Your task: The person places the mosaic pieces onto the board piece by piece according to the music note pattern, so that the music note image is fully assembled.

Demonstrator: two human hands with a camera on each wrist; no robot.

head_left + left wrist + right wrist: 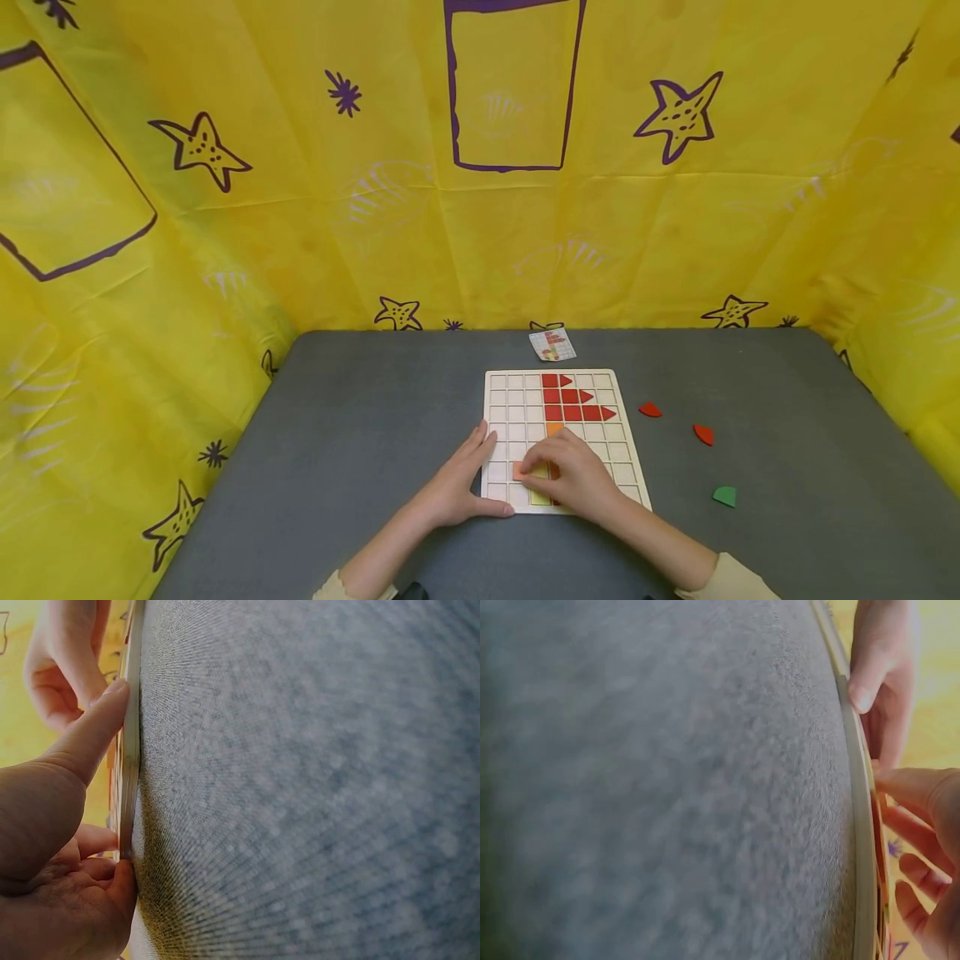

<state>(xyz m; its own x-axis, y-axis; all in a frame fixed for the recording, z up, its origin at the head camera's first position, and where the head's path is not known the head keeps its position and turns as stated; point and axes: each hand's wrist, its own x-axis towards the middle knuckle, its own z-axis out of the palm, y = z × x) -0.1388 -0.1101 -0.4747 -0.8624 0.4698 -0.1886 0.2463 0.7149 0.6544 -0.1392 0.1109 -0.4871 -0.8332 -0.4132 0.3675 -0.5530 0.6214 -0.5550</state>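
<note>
A pale wooden grid board (498, 431) lies on the table. My left hand (454, 486) rests at its near left corner, fingers straight along the left edge and thumb along the front edge. My right hand (576, 475) is over the lower middle of the grid, its thumb and index finger pinching a light orange square tile (517, 472). Red square tiles (552, 396) with pointed red end tiles (587, 397) form three rows near the top. An orange tile (554, 428) sits below them, and a yellow tile (539, 497) near the front; the right hand partly covers others there.
A small pattern card (552, 344) lies behind the board. To the right are two red quarter-round pieces (650, 409) and a green one (724, 496). A yellow cloth (510, 208) with drawn starfish hangs around the grey table (375, 417).
</note>
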